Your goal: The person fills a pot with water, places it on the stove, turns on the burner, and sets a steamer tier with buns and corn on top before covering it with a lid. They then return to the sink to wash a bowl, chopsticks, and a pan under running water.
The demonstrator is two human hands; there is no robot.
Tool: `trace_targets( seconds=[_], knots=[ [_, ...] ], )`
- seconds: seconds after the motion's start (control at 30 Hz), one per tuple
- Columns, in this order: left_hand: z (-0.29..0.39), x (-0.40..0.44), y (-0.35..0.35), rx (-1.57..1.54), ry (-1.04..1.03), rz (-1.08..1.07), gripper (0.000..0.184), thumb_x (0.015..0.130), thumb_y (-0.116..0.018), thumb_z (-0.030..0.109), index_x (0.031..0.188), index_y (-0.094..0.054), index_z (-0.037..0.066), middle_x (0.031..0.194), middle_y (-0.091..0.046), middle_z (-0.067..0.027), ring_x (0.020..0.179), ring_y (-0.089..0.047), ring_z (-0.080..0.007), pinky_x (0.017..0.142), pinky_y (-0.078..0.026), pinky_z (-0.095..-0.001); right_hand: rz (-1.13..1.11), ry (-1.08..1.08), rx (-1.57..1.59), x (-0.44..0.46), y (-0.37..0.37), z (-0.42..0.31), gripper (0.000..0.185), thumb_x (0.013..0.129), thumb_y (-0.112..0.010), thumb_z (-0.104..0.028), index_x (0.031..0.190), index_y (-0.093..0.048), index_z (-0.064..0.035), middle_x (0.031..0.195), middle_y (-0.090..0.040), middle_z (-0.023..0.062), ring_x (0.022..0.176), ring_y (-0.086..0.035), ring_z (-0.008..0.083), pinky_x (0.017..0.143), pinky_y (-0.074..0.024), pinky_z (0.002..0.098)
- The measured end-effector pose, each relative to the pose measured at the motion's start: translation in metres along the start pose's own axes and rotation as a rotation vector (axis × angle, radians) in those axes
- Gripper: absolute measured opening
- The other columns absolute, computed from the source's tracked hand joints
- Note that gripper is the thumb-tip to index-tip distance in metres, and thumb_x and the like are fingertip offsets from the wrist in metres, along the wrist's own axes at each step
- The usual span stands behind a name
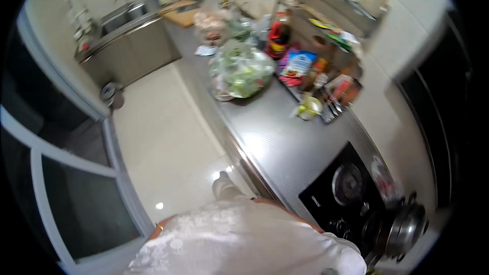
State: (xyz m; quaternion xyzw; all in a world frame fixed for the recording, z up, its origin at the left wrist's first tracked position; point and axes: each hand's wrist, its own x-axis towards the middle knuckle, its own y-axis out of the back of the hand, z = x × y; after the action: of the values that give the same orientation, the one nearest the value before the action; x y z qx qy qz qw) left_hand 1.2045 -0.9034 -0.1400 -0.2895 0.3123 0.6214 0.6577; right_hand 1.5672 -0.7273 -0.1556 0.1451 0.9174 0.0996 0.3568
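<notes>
At the lower left, a strip of my left wrist with a yellow bracelet (159,227) shows past the edge of my white patterned top (219,237). The fingers of my left hand are hidden. Along the counter side of the top runs a thin strip of what looks like my right arm (293,213), with the hand's fingers hidden too. Nearest on that side are the steel counter (270,137) and a black gas stove (326,188). Farther along the counter sits a clear plastic bag of green vegetables (239,71).
A lidded steel pot (405,229) stands on the stove's right side. Sauce bottles (277,40), packets (298,66) and a yellow-green cup (308,108) line the wall. Beyond are a cutting board (181,14) and sink (122,19). Glass doors (86,198) edge the tiled floor (158,137).
</notes>
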Motion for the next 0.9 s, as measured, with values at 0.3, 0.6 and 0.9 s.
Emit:
trace_targets(
  seconds=[0.3,0.6,0.9],
  knots=[
    [0.114,-0.006,0.094,-0.18,0.037,0.255,0.051,0.085,-0.053,0.04,0.118,-0.053,0.001,0.116,-0.056,-0.013,0.107,-0.053,-0.0238,0.089,-0.043,-0.0322,-0.282,0.026,-0.105,0.191,0.121,-0.045,0.037,0.085,-0.049,-0.034,0.111,-0.059,-0.01,0.116,-0.056,0.0157,0.109,-0.051,0.0277,0.092,-0.0373,0.0363],
    [0.153,0.058,0.232,-0.25,0.054,0.267,0.051,0.085,-0.053,0.04,0.118,-0.053,0.001,0.115,-0.057,-0.0121,0.107,-0.052,-0.0231,0.089,-0.043,-0.0318,-0.292,0.112,-0.308,0.322,0.226,-0.215,0.034,0.087,-0.047,-0.025,0.113,-0.057,-0.0044,0.116,-0.056,0.0139,0.109,-0.051,0.0268,0.091,-0.0394,0.0347],
    [0.264,0.152,0.469,0.007,0.021,0.115,0.049,0.086,-0.052,0.04,0.117,-0.054,0.002,0.113,-0.058,-0.011,0.106,-0.052,-0.0216,0.089,-0.042,-0.0308,0.034,0.035,-0.245,0.453,0.307,-0.374,0.042,0.082,-0.056,-0.036,0.108,-0.059,-0.0035,0.104,-0.061,0.0159,0.098,-0.057,0.0317,0.083,-0.0451,0.0361]
  ],
)
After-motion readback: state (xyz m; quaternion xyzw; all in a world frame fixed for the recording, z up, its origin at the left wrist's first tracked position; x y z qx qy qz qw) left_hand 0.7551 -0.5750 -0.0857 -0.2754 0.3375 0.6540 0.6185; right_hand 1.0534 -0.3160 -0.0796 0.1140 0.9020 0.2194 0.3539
